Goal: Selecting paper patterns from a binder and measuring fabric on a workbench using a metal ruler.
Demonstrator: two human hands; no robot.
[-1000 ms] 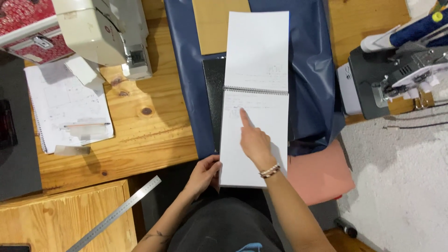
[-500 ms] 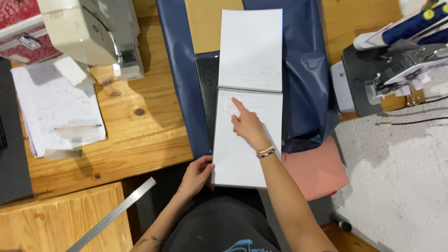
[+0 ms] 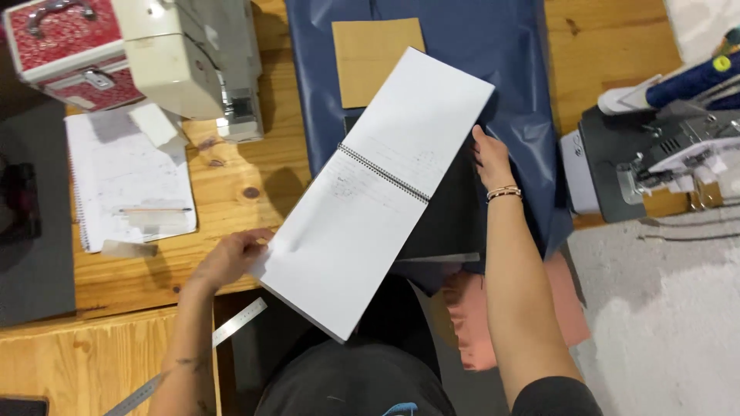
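An open spiral-bound sketchbook [image 3: 370,192] with white pages lies tilted across the table's front edge, its far end over the dark blue fabric [image 3: 509,77]. My left hand [image 3: 231,258] grips its near left edge. My right hand [image 3: 489,158] rests on a flat black sheet [image 3: 447,219] beside the sketchbook's right edge, fingers flat and apart; a bracelet is on that wrist. A brown cardboard rectangle [image 3: 378,58] lies on the fabric beyond the sketchbook.
A white sewing machine [image 3: 193,54] and a red patterned case [image 3: 62,46] stand at the far left. A notepad [image 3: 127,181] with a pencil lies on the wooden table. A metal ruler [image 3: 208,347] sits near my left arm. Another machine [image 3: 655,154] stands right. Pink fabric [image 3: 478,323] hangs below.
The sketchbook has swung from straight to tilted, its near end moved left. My right hand left the page and went to the black sheet; my left hand moved left with the book's edge.
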